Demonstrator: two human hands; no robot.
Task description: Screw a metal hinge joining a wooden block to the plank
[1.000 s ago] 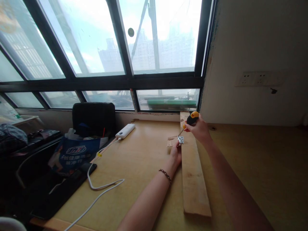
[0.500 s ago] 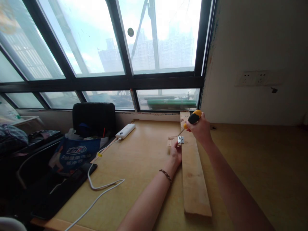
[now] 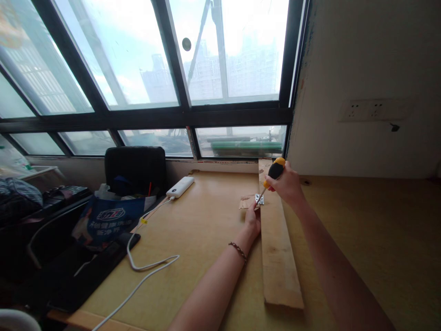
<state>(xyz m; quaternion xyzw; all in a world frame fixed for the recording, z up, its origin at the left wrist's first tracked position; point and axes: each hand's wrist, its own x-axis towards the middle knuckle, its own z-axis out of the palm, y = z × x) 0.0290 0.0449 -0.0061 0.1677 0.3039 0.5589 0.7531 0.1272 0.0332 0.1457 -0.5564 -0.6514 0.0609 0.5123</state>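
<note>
From the lower right of centre, a wooden plank [image 3: 280, 257] runs away past the left hand [image 3: 253, 221], which is at the near edge of a metal hinge [image 3: 261, 199] right of centre, its grip too hidden to tell. Just beyond, the right hand [image 3: 288, 183] grasps a screwdriver [image 3: 275, 170] slanting down to the hinge; the step looks like screw-turning, so the next move calls for a steady hinge and a well-seated tip.
</note>
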